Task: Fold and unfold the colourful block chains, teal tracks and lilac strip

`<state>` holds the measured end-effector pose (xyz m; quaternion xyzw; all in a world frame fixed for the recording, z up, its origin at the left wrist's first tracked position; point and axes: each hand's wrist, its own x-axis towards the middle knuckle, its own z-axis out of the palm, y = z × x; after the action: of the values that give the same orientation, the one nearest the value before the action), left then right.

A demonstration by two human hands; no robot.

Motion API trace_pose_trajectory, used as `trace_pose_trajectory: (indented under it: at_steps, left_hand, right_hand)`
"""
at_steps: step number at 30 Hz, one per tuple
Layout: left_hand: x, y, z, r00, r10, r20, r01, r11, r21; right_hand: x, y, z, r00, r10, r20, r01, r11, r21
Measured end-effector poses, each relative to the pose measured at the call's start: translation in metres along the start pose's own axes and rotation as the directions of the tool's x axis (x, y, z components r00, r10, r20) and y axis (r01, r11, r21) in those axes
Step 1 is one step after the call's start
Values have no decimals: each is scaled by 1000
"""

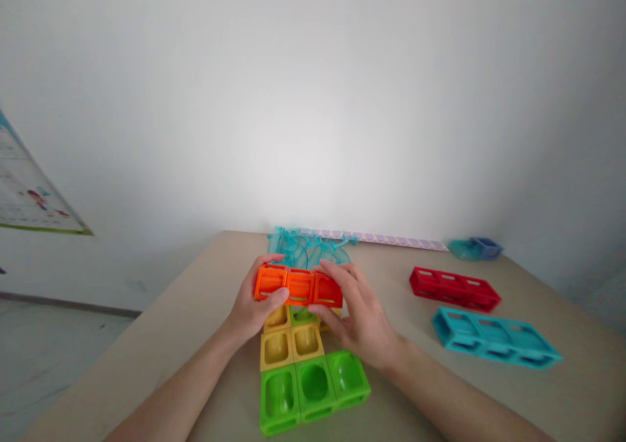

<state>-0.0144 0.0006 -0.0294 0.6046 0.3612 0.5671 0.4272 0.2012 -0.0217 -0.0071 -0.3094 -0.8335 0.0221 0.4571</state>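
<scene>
Between my two hands is an orange three-cell block bar point(299, 287), level above the table. My left hand point(252, 302) grips its left end, thumb across the front. My right hand point(355, 311) closes on its right end with fingers above and thumb below. Just under the bar lie yellow blocks point(276, 349), with a green piece partly hidden among them. Nearest me, a row of three green blocks point(314, 383) adjoins the yellow ones. Whether the orange bar touches the blocks beneath it, I cannot tell.
Clear teal plastic pieces point(298, 243) lie behind my hands. On the right of the table point(205, 279) rest a red block bar point(454, 290) and a blue block bar point(496, 339). A dark blue piece point(486, 248) sits at the far right, near the wall point(313, 103).
</scene>
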Motion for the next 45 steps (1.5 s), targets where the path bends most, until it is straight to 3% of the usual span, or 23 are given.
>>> trace_pose_trajectory:
  at_steps: [11, 22, 29, 32, 35, 40, 45]
  left_hand:
    - [2, -13, 0, 998, -50, -22, 46, 987, -155]
    - [1, -3, 2, 999, -40, -30, 37, 997, -71]
    - [-5, 0, 4, 994, 18, 109, -14, 999, -41]
    - [-5, -1, 4, 978, 26, 206, -13, 998, -66]
    - [-4, -2, 4, 971, 39, 236, -40, 999, 0]
    - [-4, 1, 4, 977, 49, 209, -63, 996, 64]
    - [-3, -2, 1, 974, 24, 226, -49, 994, 103]
  right_hand:
    - [2, -1, -4, 988, -109, 106, 118, 990, -76]
    - [1, -8, -2, 993, -91, 81, 100, 988, -118]
    - [4, -17, -5, 990, -54, 130, 82, 971, -225]
    - [-2, -27, -27, 990, 70, 121, -38, 966, -255]
    - [-24, -34, -67, 973, 190, 129, -138, 934, -331]
    - [-101, -19, -146, 919, 277, 280, -136, 891, -432]
    - [-173, 8, -200, 840, 462, 284, -253, 798, -547]
